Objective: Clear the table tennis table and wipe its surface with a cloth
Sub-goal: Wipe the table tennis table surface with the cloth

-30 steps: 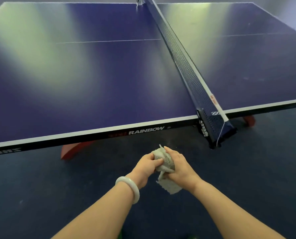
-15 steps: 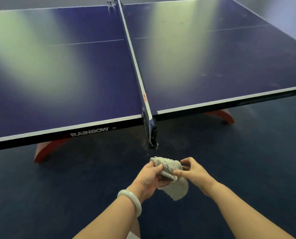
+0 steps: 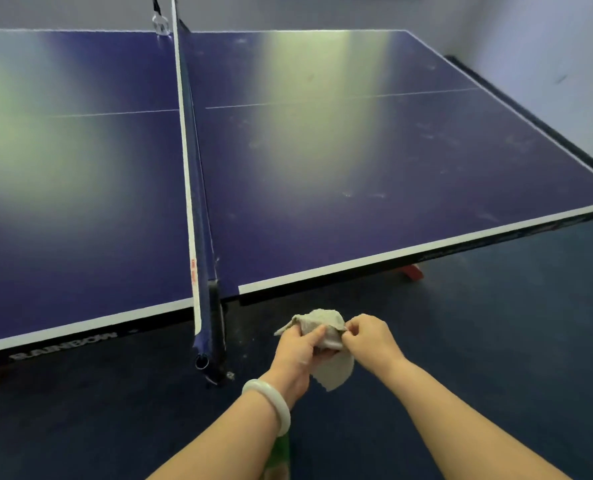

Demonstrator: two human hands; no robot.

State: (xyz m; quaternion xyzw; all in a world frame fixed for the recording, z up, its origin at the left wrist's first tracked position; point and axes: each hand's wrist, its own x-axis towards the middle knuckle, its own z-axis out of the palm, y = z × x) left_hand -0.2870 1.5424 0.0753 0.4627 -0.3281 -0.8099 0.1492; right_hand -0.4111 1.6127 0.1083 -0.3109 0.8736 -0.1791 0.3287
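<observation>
- The left hand (image 3: 297, 348) grips a bunched grey cloth (image 3: 321, 321), with its thumb pressed over the front. The right hand (image 3: 371, 337) pinches the cloth's right edge between thumb and forefinger.
- The cloth is held in the air, just in front of the table tennis table (image 3: 357, 161) and right of the net (image 3: 191, 188). It does not touch the top, and a loose tail hangs below the left palm.
- A pale bangle (image 3: 271, 400) sits on the left wrist.
- Clearing looks done: no bats or balls show on either half. A small clear item (image 3: 160, 26) at the far end of the net is too small to identify.
- Wiping seems unfinished, since faint smudges (image 3: 426, 133) dot the right half.
- The glossy blue top carries 2 broad light reflections. Around it are a dark floor (image 3: 496, 323), pale walls (image 3: 530, 36) and a red leg (image 3: 413, 271).
</observation>
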